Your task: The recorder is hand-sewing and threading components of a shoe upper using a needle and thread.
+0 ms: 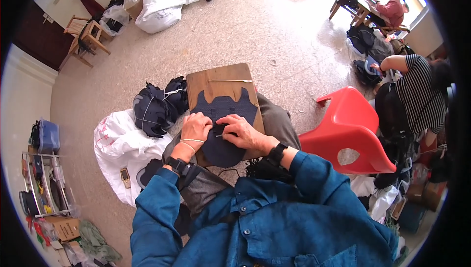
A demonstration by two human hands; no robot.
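Note:
A dark navy fabric piece (pixel 223 150) with pointed tabs at its far end lies on a small wooden board (pixel 198 81) over my lap. My left hand (pixel 196 128) has its fingertips closed on the middle of the fabric. Close beside it, my right hand (pixel 240 132) pinches the same area, fingers bent. A small pale glint shows under the right fingers; what it is I cannot make out. Across the board's far end lies a thin light stick (pixel 230 80), touched by neither hand.
Left of the board, a tied bundle of dark fabric pieces (pixel 159 105) rests by a white sack (pixel 115 137) with a mobile phone (pixel 125 178) on it. A red plastic chair (pixel 343 125) stands at right. Beyond it a person in stripes (pixel 417 90) bends over dark pieces.

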